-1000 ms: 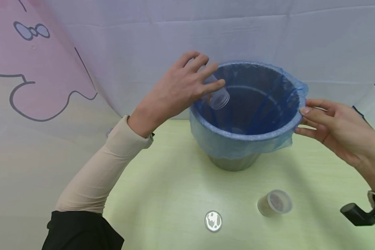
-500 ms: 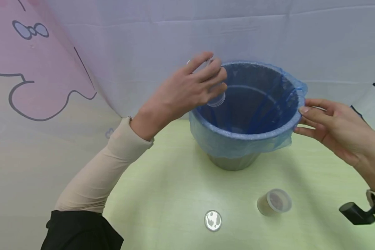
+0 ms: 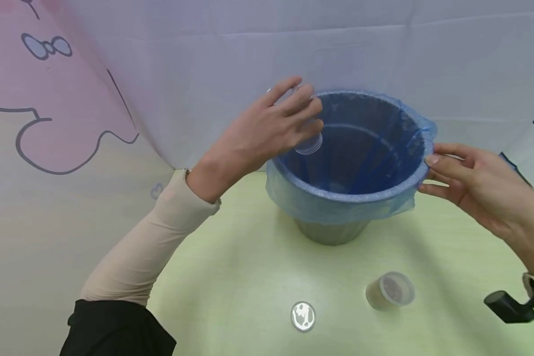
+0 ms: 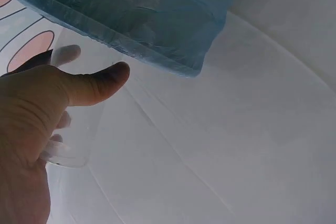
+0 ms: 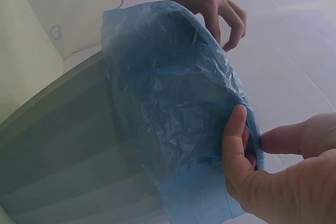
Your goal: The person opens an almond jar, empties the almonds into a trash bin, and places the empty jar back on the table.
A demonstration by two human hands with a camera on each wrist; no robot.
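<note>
A tub point(image 3: 390, 290) and a shiny disc point(image 3: 303, 316) lie before the lined bin point(image 3: 331, 233), whose right rim the right hand point(image 3: 480, 185) pinches. Partly covering it, the left hand point(image 3: 267, 126) curls round a clear, tilted cup point(image 3: 309, 145) at the bin's left edge.

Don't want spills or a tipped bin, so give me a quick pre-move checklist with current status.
1. Left hand grips clear container: ok.
2. Container's ridged end over the opening of the bin, head view: ok.
3. Blue liner folded over the rim: ok.
4. Right hand holding the lined rim: ok.
5. Container emptied: cannot tell; fingers cover much of it.
6. Translucent cup upright, apart from bin: ok.
</note>
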